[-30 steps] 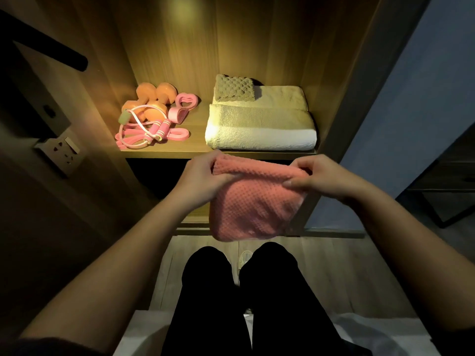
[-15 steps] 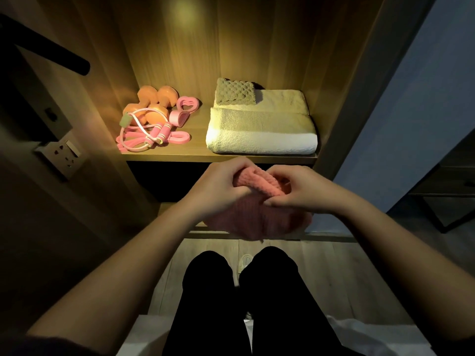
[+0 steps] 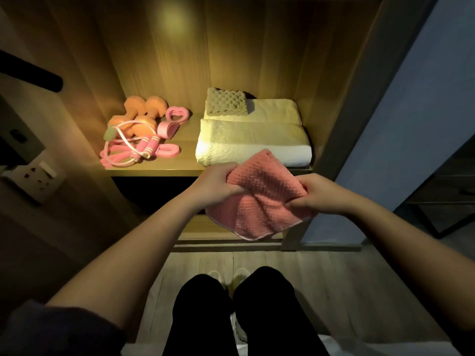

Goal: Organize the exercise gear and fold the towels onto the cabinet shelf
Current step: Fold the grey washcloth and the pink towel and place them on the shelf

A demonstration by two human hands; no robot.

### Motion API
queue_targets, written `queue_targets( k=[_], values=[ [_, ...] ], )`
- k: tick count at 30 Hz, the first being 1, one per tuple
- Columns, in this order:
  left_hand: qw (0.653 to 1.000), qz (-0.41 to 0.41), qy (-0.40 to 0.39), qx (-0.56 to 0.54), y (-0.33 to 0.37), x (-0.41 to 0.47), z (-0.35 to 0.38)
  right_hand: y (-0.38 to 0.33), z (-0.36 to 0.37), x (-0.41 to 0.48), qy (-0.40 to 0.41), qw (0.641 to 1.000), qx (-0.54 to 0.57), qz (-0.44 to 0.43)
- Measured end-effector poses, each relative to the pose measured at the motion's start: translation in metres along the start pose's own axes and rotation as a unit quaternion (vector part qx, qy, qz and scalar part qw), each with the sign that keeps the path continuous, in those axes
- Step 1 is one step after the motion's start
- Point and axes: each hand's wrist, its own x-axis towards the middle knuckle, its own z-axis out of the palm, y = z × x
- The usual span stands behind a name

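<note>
Folded pink towel (image 3: pixel 259 201) (waffle-textured) hangs in front of the shelf (image 3: pixel 185 136).

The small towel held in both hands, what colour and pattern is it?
Pink towel with a bumpy waffle weave, seen best in the head view.

The fingertips of the left hand (image 3: pixel 216 183) and right hand (image 3: pixel 317 195) were buried in the folds of the pink towel (image 3: pixel 259 204). Its upper corner covered part of the front edge of the white towel (image 3: pixel 252 147). The jump rope (image 3: pixel 128 154) masked the near orange dumbbells (image 3: pixel 144 111), and the legs hid most of the shoes (image 3: pixel 240 274).
</note>
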Motion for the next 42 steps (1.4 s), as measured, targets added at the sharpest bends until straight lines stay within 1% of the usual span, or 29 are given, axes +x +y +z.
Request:
queue_targets(
  k=[2, 5, 7, 9, 11, 13, 15, 17, 18, 19, 20, 21, 23, 24, 25, 27, 29, 30, 31, 32, 33, 34, 35, 36, 37, 38, 39, 40, 42],
  values=[
    [1.0, 0.003, -0.02, -0.014, 0.005, 0.021, -0.005, 0.007, -0.014, 0.011, 0.03, 0.999, -0.015, -0.003],
    [0.998, 0.032, -0.016, -0.057, 0.02, 0.054, -0.011, 0.01, -0.039, 0.032, 0.009, 0.999, -0.031, -0.01],
    [0.998, 0.053, -0.008, -0.013, 0.03, 0.081, -0.016, 0.015, -0.06, 0.051, 0.013, 0.997, -0.074, -0.006],
    [0.997, 0.056, 0.002, 0.062, 0.04, 0.11, -0.022, 0.019, -0.085, 0.073, 0.029, 0.992, -0.122, 0.004],
    [0.989, 0.058, 0.034, 0.135, 0.049, 0.141, -0.032, 0.018, -0.109, 0.096, 0.054, 0.985, -0.163, 0.014],
    [0.974, 0.073, 0.095, 0.19, 0.058, 0.171, -0.043, 0.016, -0.13, 0.118, 0.12, 0.974, -0.194, 0.01],
    [0.952, 0.095, 0.166, 0.238, 0.061, 0.197, -0.051, 0.015, -0.144, 0.135, 0.219, 0.952, -0.211, 0.003],
    [0.933, 0.103, 0.207, 0.275, 0.056, 0.215, -0.049, 0.02, -0.147, 0.148, 0.306, 0.912, -0.275, -0.008],
    [0.927, 0.096, 0.211, 0.294, 0.049, 0.221, -0.042, 0.027, -0.143, 0.153, 0.326, 0.892, -0.313, -0.012],
    [0.922, 0.083, 0.202, 0.318, 0.04, 0.224, -0.032, 0.036, -0.137, 0.157, 0.326, 0.88, -0.344, -0.005],
    [0.918, 0.072, 0.187, 0.342, 0.029, 0.226, -0.018, 0.048, -0.126, 0.16, 0.3, 0.878, -0.372, 0.017],
    [0.915, 0.069, 0.169, 0.36, 0.015, 0.224, -0.002, 0.061, -0.112, 0.161, 0.255, 0.883, -0.392, 0.046],
    [0.913, 0.086, 0.118, 0.381, -0.012, 0.216, 0.033, 0.085, -0.078, 0.158, 0.141, 0.894, -0.415, 0.097],
    [0.914, 0.098, 0.095, 0.383, -0.024, 0.21, 0.049, 0.095, -0.061, 0.156, 0.104, 0.896, -0.419, 0.107],
    [0.915, 0.106, 0.086, 0.38, -0.034, 0.205, 0.061, 0.102, -0.048, 0.155, 0.094, 0.896, -0.419, 0.11],
    [0.919, 0.118, 0.108, 0.36, -0.044, 0.201, 0.072, 0.109, -0.038, 0.154, 0.122, 0.903, -0.399, 0.098],
    [0.942, 0.116, 0.105, 0.297, -0.046, 0.201, 0.075, 0.107, -0.039, 0.152, 0.146, 0.909, -0.381, 0.087],
    [0.961, 0.104, 0.101, 0.237, -0.045, 0.201, 0.074, 0.106, -0.039, 0.151, 0.162, 0.911, -0.372, 0.08],
    [0.979, 0.076, 0.101, 0.159, -0.042, 0.201, 0.072, 0.104, -0.039, 0.15, 0.173, 0.911, -0.366, 0.077],
    [0.99, 0.036, 0.111, 0.075, -0.038, 0.203, 0.07, 0.103, -0.039, 0.149, 0.177, 0.912, -0.362, 0.077],
    [0.992, -0.014, 0.125, -0.013, -0.034, 0.208, 0.068, 0.102, -0.039, 0.148, 0.179, 0.912, -0.361, 0.08],
    [0.983, -0.078, 0.136, -0.099, -0.031, 0.216, 0.066, 0.102, -0.039, 0.146, 0.183, 0.91, -0.361, 0.082],
    [0.96, -0.154, 0.139, -0.186, -0.028, 0.226, 0.065, 0.103, -0.039, 0.146, 0.193, 0.909, -0.359, 0.084],
    [0.928, -0.227, 0.128, -0.266, -0.024, 0.235, 0.061, 0.103, -0.04, 0.145, 0.201, 0.909, -0.357, 0.082],
    [0.899, -0.278, 0.102, -0.322, -0.021, 0.245, 0.058, 0.103, -0.041, 0.144, 0.205, 0.909, -0.355, 0.08],
    [0.889, -0.3, 0.072, -0.338, -0.02, 0.253, 0.057, 0.102, -0.041, 0.144, 0.209, 0.909, -0.352, 0.082],
    [0.893, -0.303, 0.054, -0.328, -0.019, 0.258, 0.06, 0.101, -0.041, 0.142, 0.21, 0.91, -0.348, 0.086],
    [0.907, -0.292, 0.053, -0.298, -0.017, 0.261, 0.064, 0.1, -0.04, 0.141, 0.199, 0.913, -0.345, 0.091],
    [0.949, -0.251, 0.072, -0.175, -0.016, 0.258, 0.071, 0.102, -0.037, 0.139, 0.158, 0.924, -0.333, 0.102]
  ],
)
